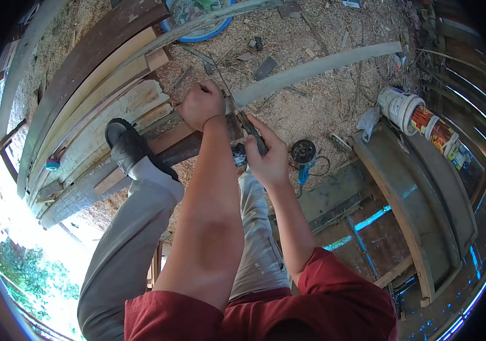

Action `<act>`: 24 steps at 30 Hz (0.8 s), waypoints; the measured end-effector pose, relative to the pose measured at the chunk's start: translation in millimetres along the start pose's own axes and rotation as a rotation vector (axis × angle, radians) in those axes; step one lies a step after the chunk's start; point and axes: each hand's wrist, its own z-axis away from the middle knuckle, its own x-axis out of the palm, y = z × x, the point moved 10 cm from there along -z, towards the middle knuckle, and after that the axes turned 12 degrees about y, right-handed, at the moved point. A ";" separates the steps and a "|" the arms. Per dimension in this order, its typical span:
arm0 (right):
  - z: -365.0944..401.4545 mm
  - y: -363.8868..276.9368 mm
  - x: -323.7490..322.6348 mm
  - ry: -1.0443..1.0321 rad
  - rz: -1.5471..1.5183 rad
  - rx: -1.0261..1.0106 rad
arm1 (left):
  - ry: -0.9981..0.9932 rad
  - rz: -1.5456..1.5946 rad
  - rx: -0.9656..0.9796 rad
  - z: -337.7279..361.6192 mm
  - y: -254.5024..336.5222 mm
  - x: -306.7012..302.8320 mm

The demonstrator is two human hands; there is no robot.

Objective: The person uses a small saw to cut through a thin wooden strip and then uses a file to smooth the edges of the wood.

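My right hand [268, 156] is closed around the dark handle of a hand tool [251, 132]. A thin, dark strip runs up from near the tool's front end, past my left hand. My left hand [203, 105] is curled into a fist just left of the tool, with a thin band at the wrist. What it grips, if anything, is hidden by the fingers. Below the fist lie short wooden pieces [169, 138]. My shoe [132, 149] rests on the boards to the left.
Long planks [92, 96] are stacked at the left. A pale board [322, 67] crosses the shaving-covered ground. A blue angle grinder [304, 165] lies right of my right hand. White buckets [396, 108] and curved wooden panels [393, 199] are farther right. A blue-rimmed basin [203, 37] sits ahead.
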 end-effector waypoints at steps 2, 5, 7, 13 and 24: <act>3.6 4.7 -2.2 -0.002 0.001 0.001 | -0.010 0.015 -0.010 -1.0 -1.0 1.7; 5.8 4.2 -1.4 0.004 0.012 -0.017 | -0.020 0.016 -0.032 -1.4 -2.1 1.2; 5.9 3.1 -1.9 0.015 0.024 -0.041 | -0.015 0.010 -0.023 -2.1 -1.0 -0.4; 22.2 11.0 -18.3 0.006 0.042 -0.022 | 0.004 0.020 -0.011 -3.4 -1.3 2.1; 30.3 14.9 -25.4 -0.034 0.073 -0.010 | -0.019 0.023 -0.057 0.2 -3.9 4.7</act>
